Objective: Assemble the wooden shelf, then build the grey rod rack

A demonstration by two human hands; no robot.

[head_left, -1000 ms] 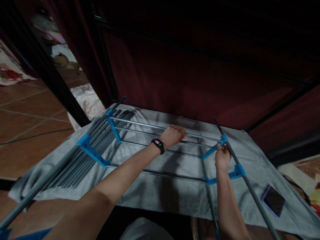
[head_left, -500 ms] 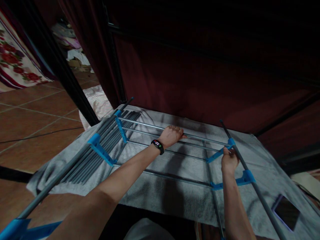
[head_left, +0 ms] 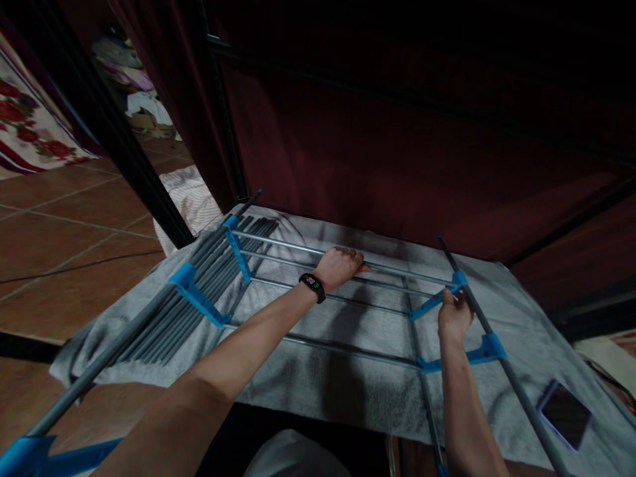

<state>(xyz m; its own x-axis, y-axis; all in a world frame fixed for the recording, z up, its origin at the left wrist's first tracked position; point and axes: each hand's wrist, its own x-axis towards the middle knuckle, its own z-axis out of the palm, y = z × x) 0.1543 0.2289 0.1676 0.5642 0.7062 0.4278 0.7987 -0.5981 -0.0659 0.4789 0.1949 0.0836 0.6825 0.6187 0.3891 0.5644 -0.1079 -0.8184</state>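
Hardly anything has moved in the last second, folks; the view has swung a touch, and that's what nudges the phone (head_left: pixel 565 415) toward the picture's right edge, while both hands sit where they were on the rack (head_left: pixel 328 345); so no piece has gone on and none has come off; the frame is being held, not shifted.

The left hand (head_left: pixel 340 265), watch (head_left: pixel 312 283) on its wrist, lies palm down with fingers curled over the far cross rod (head_left: pixel 288 246); that's a closed hold on the bar. The right hand (head_left: pixel 454 317) is closed on the right side rail (head_left: pixel 517 391), knuckles touching the blue connector (head_left: pixel 431 301) just above it; how tight the fingers press I cannot tell in this dim light.

The rack itself lies flat on the grey cloth (head_left: pixel 318 384), square in front of the person, up against a dark red fabric wall.

Now the count: 2 hands, both the person's own; 2 long side rails, the right one and the left side rail (head_left: pixel 109 363); 4 cross rods between them, plus 1 rod running lengthwise near the right hand; 5 blue connectors in view, 3 along the left rail and 2 along the right; 1 bundle of loose rods (head_left: pixel 154 331) lying just inside the left rail, too tightly packed to count; 1 phone, face up on the cloth, well apart from both hands; 1 watch.
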